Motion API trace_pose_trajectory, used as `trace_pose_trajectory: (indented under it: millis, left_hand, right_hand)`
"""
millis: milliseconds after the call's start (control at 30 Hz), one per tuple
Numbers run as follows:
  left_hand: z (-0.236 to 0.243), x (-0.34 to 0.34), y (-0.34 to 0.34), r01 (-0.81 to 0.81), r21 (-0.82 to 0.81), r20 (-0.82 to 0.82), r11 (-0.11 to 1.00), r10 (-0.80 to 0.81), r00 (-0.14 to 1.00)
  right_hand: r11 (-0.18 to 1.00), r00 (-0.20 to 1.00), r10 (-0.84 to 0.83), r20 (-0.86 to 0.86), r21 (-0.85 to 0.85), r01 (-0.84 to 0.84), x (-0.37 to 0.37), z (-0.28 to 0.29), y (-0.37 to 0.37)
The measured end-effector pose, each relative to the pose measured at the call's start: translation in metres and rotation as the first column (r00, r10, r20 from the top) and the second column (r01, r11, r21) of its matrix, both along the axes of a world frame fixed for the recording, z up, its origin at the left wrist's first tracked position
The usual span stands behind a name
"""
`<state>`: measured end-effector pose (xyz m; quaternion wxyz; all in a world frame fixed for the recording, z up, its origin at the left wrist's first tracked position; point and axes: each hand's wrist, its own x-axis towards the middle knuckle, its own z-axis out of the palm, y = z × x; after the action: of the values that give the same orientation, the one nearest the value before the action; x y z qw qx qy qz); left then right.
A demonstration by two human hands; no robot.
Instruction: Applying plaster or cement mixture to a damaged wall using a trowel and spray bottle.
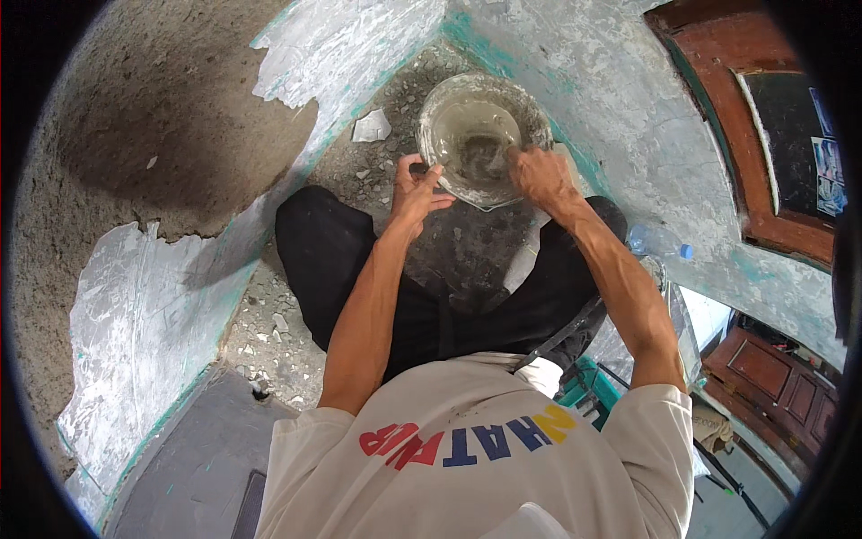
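A round, crusted basin (432, 115) stands on the floor in front of me, near the corner where two walls meet. Wet grey paste (467, 126) lies in it, with a darker hollow near the middle. My left hand (417, 198) grips the basin's near-left rim, thumb on top and fingers spread along the outside. At the right side of the rim, my right hand (541, 180) is closed in a fist over the paste's edge. Whatever that fist holds is hidden by the fingers.
Broken plaster bits (278, 328) litter the floor by the left wall, with a larger white chip (371, 127) near the basin. A clear plastic bottle (655, 241) lies beside my right knee. Peeling walls (602, 81) rise close on both sides; a wooden frame (772, 211) is at right.
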<state>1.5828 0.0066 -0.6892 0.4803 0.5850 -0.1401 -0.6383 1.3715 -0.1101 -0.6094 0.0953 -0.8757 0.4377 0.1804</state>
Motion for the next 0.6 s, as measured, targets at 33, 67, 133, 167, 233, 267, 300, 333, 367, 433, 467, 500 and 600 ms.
trace_pose_trajectory:
  millis: [33,67,133,167,233,267,300,333,367,433,467,500,600]
  left_hand:
    - [0.002,0.000,0.000,0.004,-0.015,-0.006,1.000,-0.004,1.000]
    - [0.002,0.002,0.001,0.002,-0.027,-0.010,1.000,-0.003,1.000]
    - [0.001,-0.001,0.003,0.006,-0.015,-0.022,1.000,-0.006,1.000]
    - [0.000,-0.001,0.000,0.009,-0.009,-0.029,1.000,-0.009,1.000]
    - [-0.002,0.007,0.003,-0.017,-0.004,-0.007,1.000,0.017,1.000]
    - [-0.002,0.005,0.004,-0.022,-0.007,0.007,1.000,0.022,1.000]
    - [-0.003,0.004,0.006,-0.024,-0.002,0.005,1.000,0.024,1.000]
    - [-0.004,0.005,0.010,-0.037,-0.013,0.004,0.999,0.037,0.999]
    - [-0.004,0.008,0.009,-0.047,-0.031,0.005,0.998,0.047,0.999]
    - [-0.001,0.001,0.001,-0.007,-0.031,-0.015,1.000,0.006,1.000]
    - [-0.001,-0.001,-0.002,0.012,-0.020,-0.024,1.000,-0.012,1.000]
    - [-0.001,-0.001,-0.002,0.011,-0.017,-0.023,1.000,-0.011,1.000]
    - [0.001,-0.002,0.001,0.003,-0.011,0.003,1.000,-0.003,1.000]
  right_hand:
    - [0.997,0.999,-0.009,0.037,-0.076,0.012,-0.004,-0.002,-0.005]
    - [0.989,0.997,-0.009,0.077,-0.149,0.021,-0.006,-0.003,-0.008]
    - [0.985,0.996,-0.011,0.086,-0.168,0.025,-0.017,0.000,-0.014]
    - [0.981,0.995,-0.011,0.099,-0.193,0.030,-0.020,0.003,-0.018]
    - [0.982,0.991,-0.020,0.135,-0.185,0.045,-0.012,0.031,-0.013]
    - [0.980,0.986,-0.049,0.162,-0.184,0.079,-0.013,0.042,-0.009]
    - [0.981,0.986,-0.048,0.160,-0.180,0.076,-0.013,0.042,-0.008]
    - [0.982,0.984,-0.062,0.170,-0.168,0.091,-0.011,0.041,-0.005]
    - [0.981,0.980,-0.078,0.181,-0.162,0.108,-0.008,0.041,-0.006]
    - [0.977,0.972,-0.144,0.184,-0.130,0.170,-0.014,0.005,-0.014]
    - [0.974,0.962,-0.191,0.194,-0.086,0.211,-0.014,-0.015,-0.016]
    - [0.974,0.962,-0.191,0.195,-0.083,0.210,-0.005,-0.028,-0.009]
    - [0.960,0.946,-0.275,0.172,-0.007,0.281,0.021,-0.037,0.023]
